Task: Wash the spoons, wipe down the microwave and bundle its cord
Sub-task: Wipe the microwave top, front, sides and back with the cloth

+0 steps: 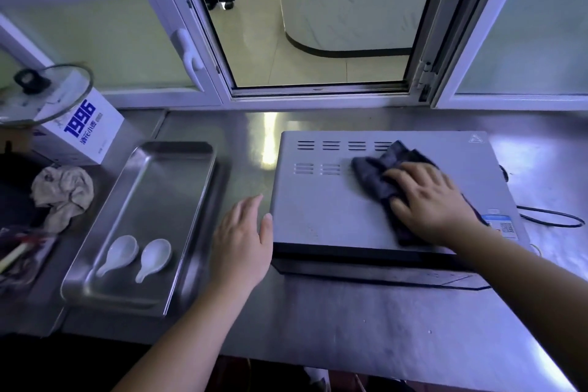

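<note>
Head view: the right hand (426, 197) lies flat, fingers spread, pressing a crumpled dark blue-grey cloth (378, 175) onto the top of the silver-grey metal microwave (334, 210) at centre right of the frame; it clasps nothing. The left hand (245, 239), fingers straight and empty, sits at the microwave's left front corner, thumb seemingly against its edge. A good wipe likely calls for even palm pressure, overlapping strokes toward the vent slots (331, 156), and the left hand bracing the casing. The two white ceramic spoons (119, 253) lie in the shallow steel tray (140, 153) at lower left. The black power cord (547, 218) loops unbundled at far right.
</note>
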